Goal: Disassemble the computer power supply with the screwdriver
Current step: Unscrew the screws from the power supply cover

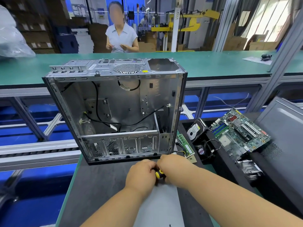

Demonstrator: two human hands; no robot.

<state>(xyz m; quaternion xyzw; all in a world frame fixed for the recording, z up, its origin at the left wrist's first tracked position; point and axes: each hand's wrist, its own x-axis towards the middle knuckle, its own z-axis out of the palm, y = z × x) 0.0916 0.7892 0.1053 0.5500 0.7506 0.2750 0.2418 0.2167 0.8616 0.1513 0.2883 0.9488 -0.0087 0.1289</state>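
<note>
The grey metal power supply (161, 208) lies flat on the dark mat close to me, partly under my forearms. Both my hands meet over its far end. A screwdriver (159, 174) with a yellow and black handle shows between them; its shaft and tip are hidden. My right hand (173, 167) wraps the handle from the right. My left hand (141, 175) has its fingers curled onto the handle's black front part. Coloured wires (181, 153) run out just beyond my right hand.
An emptied computer case (114, 112) stands upright just behind my hands. To the right lie a memory stick (186, 145), hard drive (195, 129), fan (203, 152), motherboard (239, 133), heat sink (249, 167) and grey side panel (283, 128). A person stands beyond the green bench (213, 63).
</note>
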